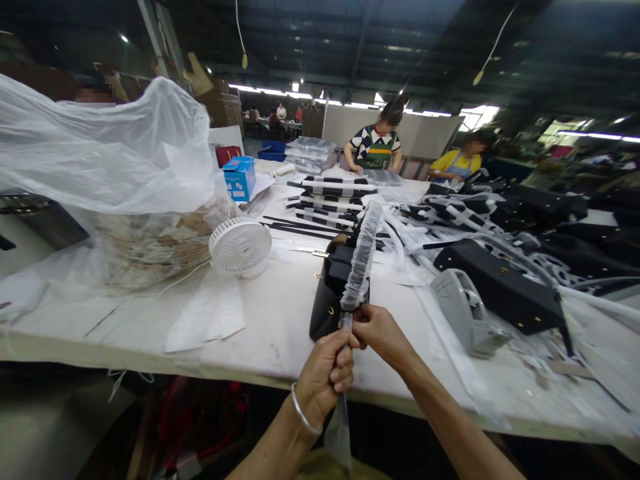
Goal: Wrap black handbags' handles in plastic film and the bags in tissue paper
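A left hand (327, 373) is clenched in a fist around clear film (339, 437), whose loose tail hangs past the tabletop's front edge; the right hand (375, 333) pinches the film just above that fist, its fingertips partly hidden. Here rises the handle (361, 263) of a black bag (327, 290), which sits by the middle of the front edge. The handle's upper length is covered in crinkled film, so I judge most of it done; the lower end and loose tail look unfinished. Toward the tabletop's right front corner, a grey dispenser (467, 310) bears a dark mark I can't make out. Left of the bag is a white fan (240, 247); beyond it, a blue box (239, 179) has pale print too small to read. I can read no brand.
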